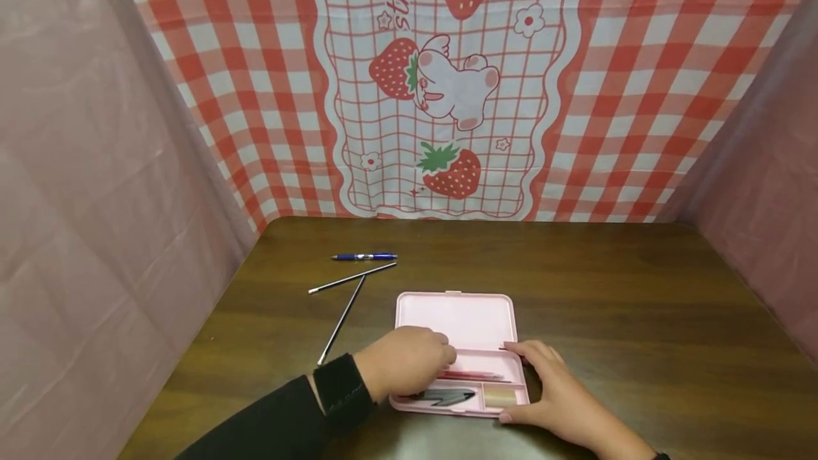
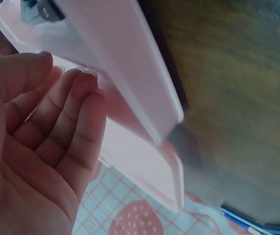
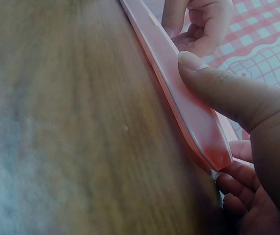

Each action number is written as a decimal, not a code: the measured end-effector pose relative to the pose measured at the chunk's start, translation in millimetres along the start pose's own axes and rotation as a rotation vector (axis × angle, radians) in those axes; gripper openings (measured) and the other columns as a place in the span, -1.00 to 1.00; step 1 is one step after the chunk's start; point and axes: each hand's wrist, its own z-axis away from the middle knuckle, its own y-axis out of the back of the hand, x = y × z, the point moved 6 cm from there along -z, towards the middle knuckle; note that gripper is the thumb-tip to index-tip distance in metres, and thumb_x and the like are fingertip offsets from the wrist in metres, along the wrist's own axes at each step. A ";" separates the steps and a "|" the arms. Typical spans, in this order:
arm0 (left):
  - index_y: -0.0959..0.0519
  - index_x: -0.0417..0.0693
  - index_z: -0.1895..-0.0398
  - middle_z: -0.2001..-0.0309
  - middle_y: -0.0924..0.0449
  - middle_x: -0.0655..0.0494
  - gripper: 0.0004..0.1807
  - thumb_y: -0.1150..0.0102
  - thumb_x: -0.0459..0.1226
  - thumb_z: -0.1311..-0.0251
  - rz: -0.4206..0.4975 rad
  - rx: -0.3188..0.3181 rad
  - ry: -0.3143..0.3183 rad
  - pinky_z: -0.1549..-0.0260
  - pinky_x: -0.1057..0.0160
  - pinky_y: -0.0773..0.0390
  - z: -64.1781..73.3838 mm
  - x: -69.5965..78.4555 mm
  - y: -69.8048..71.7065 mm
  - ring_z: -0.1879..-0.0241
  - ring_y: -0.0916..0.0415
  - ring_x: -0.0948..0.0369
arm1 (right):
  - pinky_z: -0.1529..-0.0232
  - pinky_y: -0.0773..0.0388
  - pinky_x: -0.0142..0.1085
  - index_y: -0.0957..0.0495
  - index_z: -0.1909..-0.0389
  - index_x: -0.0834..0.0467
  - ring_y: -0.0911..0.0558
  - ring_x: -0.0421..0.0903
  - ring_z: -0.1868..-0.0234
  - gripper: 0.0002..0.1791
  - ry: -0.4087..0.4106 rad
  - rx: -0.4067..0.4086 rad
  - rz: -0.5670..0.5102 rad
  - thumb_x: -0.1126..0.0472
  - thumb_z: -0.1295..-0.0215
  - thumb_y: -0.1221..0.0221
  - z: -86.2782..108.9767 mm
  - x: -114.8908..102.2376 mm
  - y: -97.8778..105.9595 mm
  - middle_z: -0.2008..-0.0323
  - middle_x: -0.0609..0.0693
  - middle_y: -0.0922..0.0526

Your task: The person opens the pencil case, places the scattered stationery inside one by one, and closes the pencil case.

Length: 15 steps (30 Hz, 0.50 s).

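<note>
One pink pencil case (image 1: 455, 319), lid laid back, on the bench (image 1: 613, 289); right end gripped between thumb and fingers of the right hand (image 1: 559, 392), left hand (image 1: 405, 360) over the left side, fingers together and gently bent, thumb apart. Contents: reddish sticks (image 1: 473, 376), dark grey pieces (image 1: 450, 397), tan block (image 1: 500, 397). Beyond, leftward: blue pen (image 1: 364, 257), two slim pencils (image 1: 341, 321).

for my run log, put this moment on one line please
left hand: over open pink case | right hand: grips case's right side | on table: blue pen, two pencils
</note>
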 end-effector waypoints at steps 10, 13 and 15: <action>-0.66 0.08 0.19 0.40 -0.51 0.27 -0.92 -0.31 -0.17 -0.32 -0.051 0.034 0.113 0.29 0.26 -0.56 21.7 -38.9 10.8 0.42 -0.41 0.30 | -0.17 -0.43 0.08 -0.51 -0.30 0.12 -0.41 -0.02 -0.25 0.06 0.007 0.010 0.013 -0.36 0.23 -0.58 0.7 -0.5 3.6 -0.17 -0.14 -0.51; -0.63 0.05 0.28 0.42 -0.51 0.23 -0.92 -0.30 -0.18 -0.32 -0.080 0.066 0.135 0.31 0.20 -0.56 31.4 -55.2 12.3 0.43 -0.43 0.26 | -0.17 -0.44 0.09 -0.51 -0.29 0.12 -0.42 -0.03 -0.24 0.06 0.007 0.007 0.014 -0.36 0.23 -0.58 0.9 -0.4 3.5 -0.16 -0.15 -0.52; -0.64 0.02 0.26 0.39 -0.55 0.19 -0.90 -0.31 -0.17 -0.31 -0.093 0.082 0.155 0.28 0.17 -0.59 39.2 -66.1 14.5 0.40 -0.48 0.23 | -0.17 -0.44 0.10 -0.51 -0.29 0.12 -0.42 -0.04 -0.24 0.06 0.006 0.005 0.015 -0.38 0.22 -0.57 0.9 -0.2 3.2 -0.16 -0.15 -0.52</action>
